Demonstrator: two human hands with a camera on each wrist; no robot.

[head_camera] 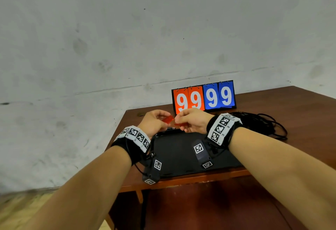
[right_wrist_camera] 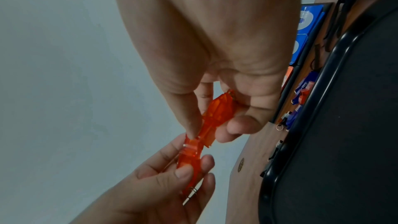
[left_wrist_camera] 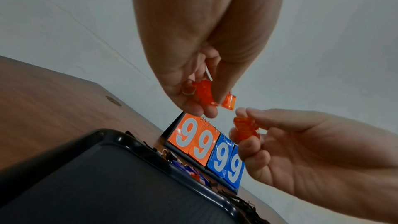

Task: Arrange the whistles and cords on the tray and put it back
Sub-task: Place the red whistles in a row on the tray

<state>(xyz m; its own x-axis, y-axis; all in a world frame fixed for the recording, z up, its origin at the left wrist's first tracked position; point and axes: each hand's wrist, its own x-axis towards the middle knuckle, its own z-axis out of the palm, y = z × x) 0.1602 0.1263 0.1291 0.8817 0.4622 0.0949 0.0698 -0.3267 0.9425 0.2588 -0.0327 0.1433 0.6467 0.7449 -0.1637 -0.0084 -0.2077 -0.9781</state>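
Observation:
Above the far rim of the black tray (head_camera: pixel 181 158), each hand pinches a clear orange whistle. My left hand (head_camera: pixel 163 121) holds one orange whistle (head_camera: pixel 168 119) between thumb and fingers. My right hand (head_camera: pixel 179 121) holds the second orange whistle (head_camera: pixel 179 124), and their ends almost meet. The wrist views show them close: the left hand's whistle (left_wrist_camera: pixel 206 96), the right hand's whistle (right_wrist_camera: pixel 217 113). More blue and orange whistles (right_wrist_camera: pixel 301 98) lie on the table just behind the tray. A heap of black cords (head_camera: pixel 263 123) lies at the right.
A flip scoreboard (head_camera: pixel 203 97) reading 99 99 stands behind the hands, near the wall. The brown wooden table (head_camera: pixel 300 106) ends at its left corner close to the tray. The tray's inside (left_wrist_camera: pixel 129 185) holds nothing that I can see.

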